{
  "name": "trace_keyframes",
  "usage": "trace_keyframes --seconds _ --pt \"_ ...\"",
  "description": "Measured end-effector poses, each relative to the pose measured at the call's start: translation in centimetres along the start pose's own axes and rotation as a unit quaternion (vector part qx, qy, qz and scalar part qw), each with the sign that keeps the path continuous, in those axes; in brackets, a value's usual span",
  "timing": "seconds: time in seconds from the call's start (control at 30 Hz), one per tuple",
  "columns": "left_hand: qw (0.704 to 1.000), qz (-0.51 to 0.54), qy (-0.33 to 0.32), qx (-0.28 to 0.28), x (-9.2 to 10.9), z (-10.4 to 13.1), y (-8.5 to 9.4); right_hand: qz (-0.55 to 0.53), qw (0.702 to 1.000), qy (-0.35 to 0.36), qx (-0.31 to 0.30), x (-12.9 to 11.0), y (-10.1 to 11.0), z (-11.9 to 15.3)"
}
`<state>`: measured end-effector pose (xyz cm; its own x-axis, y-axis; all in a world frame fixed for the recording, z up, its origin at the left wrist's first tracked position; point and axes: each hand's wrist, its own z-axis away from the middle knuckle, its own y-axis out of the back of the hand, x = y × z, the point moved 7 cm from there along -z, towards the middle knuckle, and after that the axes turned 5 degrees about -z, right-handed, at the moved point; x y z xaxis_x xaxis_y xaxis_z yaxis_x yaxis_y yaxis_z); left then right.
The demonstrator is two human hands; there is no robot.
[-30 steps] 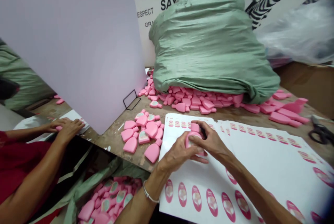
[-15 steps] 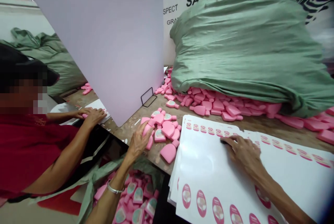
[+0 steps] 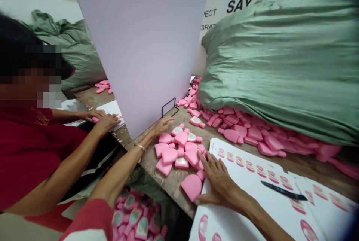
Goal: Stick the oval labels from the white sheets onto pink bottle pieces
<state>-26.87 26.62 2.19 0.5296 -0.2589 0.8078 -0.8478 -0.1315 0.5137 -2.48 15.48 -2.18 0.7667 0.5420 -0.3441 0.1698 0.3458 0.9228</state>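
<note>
My left hand reaches over the back left of a small pile of pink bottle-shaped pieces, fingers stretched forward, with nothing visible in it. Some pieces show a pale oval label. My right hand is spread open at the left edge of the white sticker sheets. Its fingertips touch the near right of the pile, and its thumb lies close to a larger-looking pink piece. A thin black pointed tool, perhaps tweezers, rests on the sheets to the right of that hand.
A tall pale divider panel with a black wire foot stands at the back left. A big green sack lies behind many pink pieces. Below the table edge sit more labelled pieces. A co-worker in a red shirt works left.
My left hand has left the pink piece it touched and moved to the back of the pile. My right hand has let go of the black tool and moved left to the pile. The view has shifted left.
</note>
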Motion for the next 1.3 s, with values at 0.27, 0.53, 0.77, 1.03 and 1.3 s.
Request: trace_keyframes --seconds 0.27,0.53,0.77,1.03,1.3 --pt "0.982 0.092 0.005 -0.168 -0.7 -5.1 -7.3 0.017 0.998 -0.037 -0.056 0.9 0.4 -5.2" --pt "0.973 0.105 0.117 -0.171 -3.2 1.0 -3.8 -0.088 0.993 0.077 -0.035 -3.7 -3.3 -5.4" --pt "0.982 0.031 0.145 -0.115 -2.6 14.7 4.3 -0.103 0.978 0.173 -0.052 -14.9 -8.5 0.4" --pt "0.971 -0.093 0.19 -0.107 -2.9 24.8 8.2 -0.087 0.97 0.211 -0.087 -20.7 -10.8 6.1" --pt "0.968 -0.14 0.164 -0.13 0.6 25.5 4.6 -0.154 0.974 0.122 -0.115 -10.5 -6.8 17.0"
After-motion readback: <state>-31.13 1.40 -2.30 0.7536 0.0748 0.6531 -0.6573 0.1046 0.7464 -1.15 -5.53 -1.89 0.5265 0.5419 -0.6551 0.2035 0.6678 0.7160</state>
